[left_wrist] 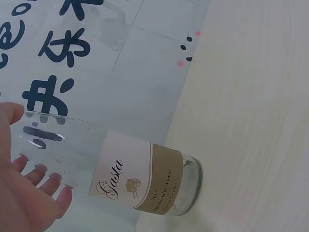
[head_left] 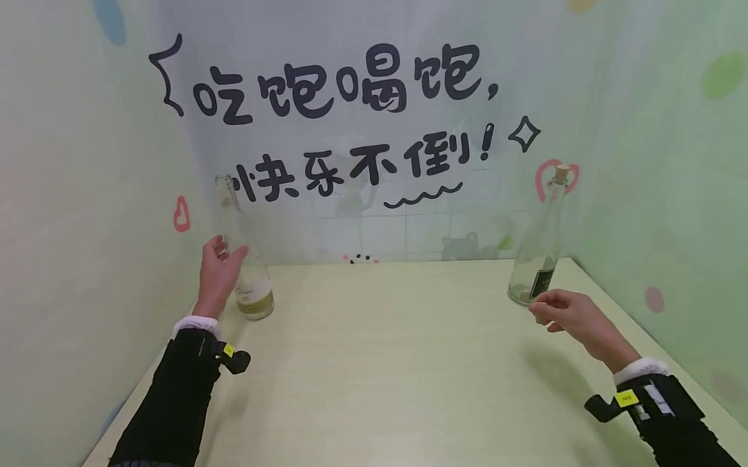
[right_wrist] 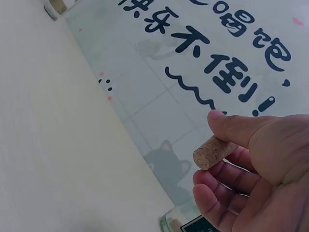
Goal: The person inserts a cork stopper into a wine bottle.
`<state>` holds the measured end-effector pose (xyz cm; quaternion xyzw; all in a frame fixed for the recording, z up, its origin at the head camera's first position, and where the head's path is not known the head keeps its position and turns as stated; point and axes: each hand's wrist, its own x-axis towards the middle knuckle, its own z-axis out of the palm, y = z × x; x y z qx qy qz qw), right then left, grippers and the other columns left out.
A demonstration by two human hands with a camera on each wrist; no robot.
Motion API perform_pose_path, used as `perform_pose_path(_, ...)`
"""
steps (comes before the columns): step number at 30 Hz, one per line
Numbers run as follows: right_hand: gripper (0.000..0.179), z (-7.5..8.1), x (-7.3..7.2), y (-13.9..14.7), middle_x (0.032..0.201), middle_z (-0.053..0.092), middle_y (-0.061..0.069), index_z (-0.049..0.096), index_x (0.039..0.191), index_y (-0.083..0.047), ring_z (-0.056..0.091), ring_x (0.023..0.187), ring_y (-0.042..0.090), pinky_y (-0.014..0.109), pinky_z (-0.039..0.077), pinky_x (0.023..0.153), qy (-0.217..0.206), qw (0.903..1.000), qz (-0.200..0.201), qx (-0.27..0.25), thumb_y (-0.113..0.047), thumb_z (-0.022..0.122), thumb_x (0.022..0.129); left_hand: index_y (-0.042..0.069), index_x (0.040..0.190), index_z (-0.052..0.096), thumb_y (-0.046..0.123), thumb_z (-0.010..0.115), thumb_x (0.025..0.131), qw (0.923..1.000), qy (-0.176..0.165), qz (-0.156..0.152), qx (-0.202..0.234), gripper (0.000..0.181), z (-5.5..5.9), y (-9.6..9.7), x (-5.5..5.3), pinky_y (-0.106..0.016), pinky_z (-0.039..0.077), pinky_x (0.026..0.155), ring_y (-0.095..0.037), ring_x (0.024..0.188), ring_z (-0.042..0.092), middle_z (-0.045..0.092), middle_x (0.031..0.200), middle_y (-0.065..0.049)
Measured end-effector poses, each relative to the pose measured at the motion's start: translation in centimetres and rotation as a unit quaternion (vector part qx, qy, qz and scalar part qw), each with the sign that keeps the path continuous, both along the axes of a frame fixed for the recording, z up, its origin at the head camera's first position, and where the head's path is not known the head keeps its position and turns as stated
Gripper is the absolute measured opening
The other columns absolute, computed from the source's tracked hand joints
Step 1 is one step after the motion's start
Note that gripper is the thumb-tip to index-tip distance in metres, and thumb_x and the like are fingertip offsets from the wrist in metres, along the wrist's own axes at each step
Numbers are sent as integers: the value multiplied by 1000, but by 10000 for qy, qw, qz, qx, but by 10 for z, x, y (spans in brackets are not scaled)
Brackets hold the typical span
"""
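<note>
A clear glass bottle (head_left: 255,284) with a white and gold label stands upright on the left of the table. My left hand (head_left: 218,272) is round its middle, thumb along one side and fingers along the other; in the left wrist view its fingertips (left_wrist: 50,181) overlap the glass above the label (left_wrist: 140,176). Between thumb and fingers, my right hand (head_left: 580,322) pinches a cork (right_wrist: 210,154), its end poking out. Just behind that hand stands a second clear bottle (head_left: 532,258) with a dark label and a cork stopper (head_left: 561,173) in its mouth.
The pale table (head_left: 393,360) stretches between the two bottles. A printed backdrop (head_left: 358,24) with large dark lettering rises along its back edge, and pale curtain-like sides (head_left: 676,205) close in the left and right.
</note>
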<state>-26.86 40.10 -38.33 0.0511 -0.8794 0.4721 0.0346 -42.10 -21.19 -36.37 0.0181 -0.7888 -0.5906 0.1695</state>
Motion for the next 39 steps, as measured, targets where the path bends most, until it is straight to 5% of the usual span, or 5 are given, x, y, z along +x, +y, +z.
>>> perform_pose_path(12,51,19,12,-27,98,62,15,56,121,6,61,83,19,34,53,74,289,9991,188,-244,-36,62,92,15,156,12,54,55,90,9998,-20,84,-167,88,-2,6,-11,-46,26,109,-28,142,22,23,157,-7)
perform_pose_path(27,44,37,31,-48,97,60,18,56,115,4,60,81,22,35,52,75,475,9971,376,-459,-32,63,92,13,155,18,57,59,86,9995,-142,-267,-61,91,2,1,-22,-47,28,108,-29,139,29,30,154,-9)
perform_pose_path(39,42,39,36,-60,96,61,19,58,113,6,60,80,22,31,52,72,579,9955,476,-586,-30,64,91,8,154,18,58,57,86,9861,-161,-1345,-964,93,6,0,-6,-53,29,106,-36,137,32,32,151,-15)
